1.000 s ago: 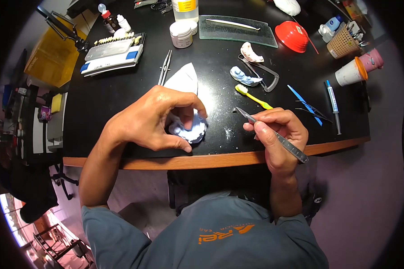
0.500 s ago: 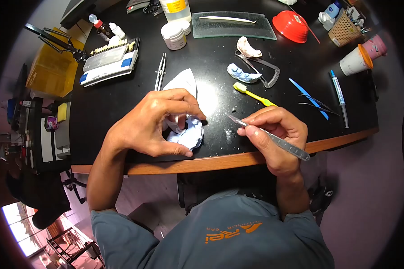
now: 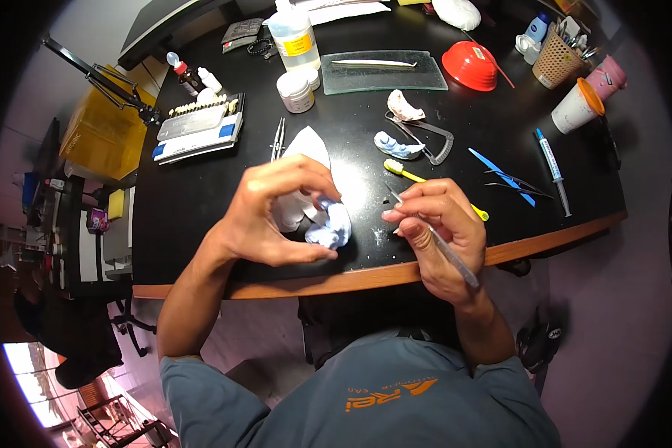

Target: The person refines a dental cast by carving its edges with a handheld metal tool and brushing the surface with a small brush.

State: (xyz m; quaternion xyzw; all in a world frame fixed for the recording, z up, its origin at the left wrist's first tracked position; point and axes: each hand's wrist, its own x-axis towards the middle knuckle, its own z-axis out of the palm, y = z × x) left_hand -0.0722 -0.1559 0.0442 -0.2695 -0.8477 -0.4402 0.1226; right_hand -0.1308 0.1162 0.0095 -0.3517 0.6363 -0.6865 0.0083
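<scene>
My left hand [image 3: 257,213] grips a light blue dental cast [image 3: 334,230] between the thumb below and the fingertips above. The cast is tilted, and part of it is hidden by the fingers. A white sheet of paper or cloth [image 3: 310,146] lies under and behind this hand. To the right, my right hand [image 3: 444,235] holds a metal scalpel [image 3: 457,263] like a pen, its graduated handle slanting down past the palm. The thin tip points up and left, apart from the cast. Just behind this hand lies a yellow toothbrush [image 3: 403,170].
Behind are another blue cast piece [image 3: 397,146], a pale cast piece [image 3: 405,106], a metal caliper [image 3: 442,149], a glass slab [image 3: 384,78] and a red bowl [image 3: 470,66]. Tweezers [image 3: 278,138] and a shade guide [image 3: 200,128] lie left; a syringe [image 3: 552,172] lies right.
The blue cast has turned in my left hand and shows more of its side. My right hand has tilted the scalpel more steeply. The whole view has shifted slightly.
</scene>
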